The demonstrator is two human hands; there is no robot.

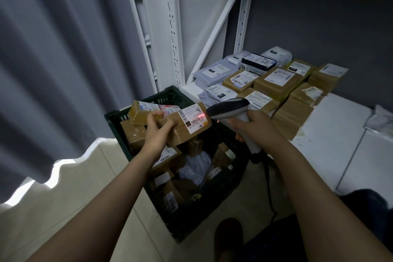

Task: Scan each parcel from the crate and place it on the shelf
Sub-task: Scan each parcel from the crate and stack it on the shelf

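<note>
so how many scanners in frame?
1: the scanner is in the right hand, aimed at the parcel the left hand holds over the crate. Others may be hidden.

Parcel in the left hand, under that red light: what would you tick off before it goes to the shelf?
1. Grip: the left hand holds the parcel with curled fingers: ok.
2. Aim: the scanner, gripped by the right hand, points at the label, and the red light falls on it: ok.
3. Scan registered: nothing shows a reading: cannot tell.
4. Room on the shelf: bare white surface beside the stacked parcels: ok.
5. More to do: the crate holds further parcels: ok.
</note>
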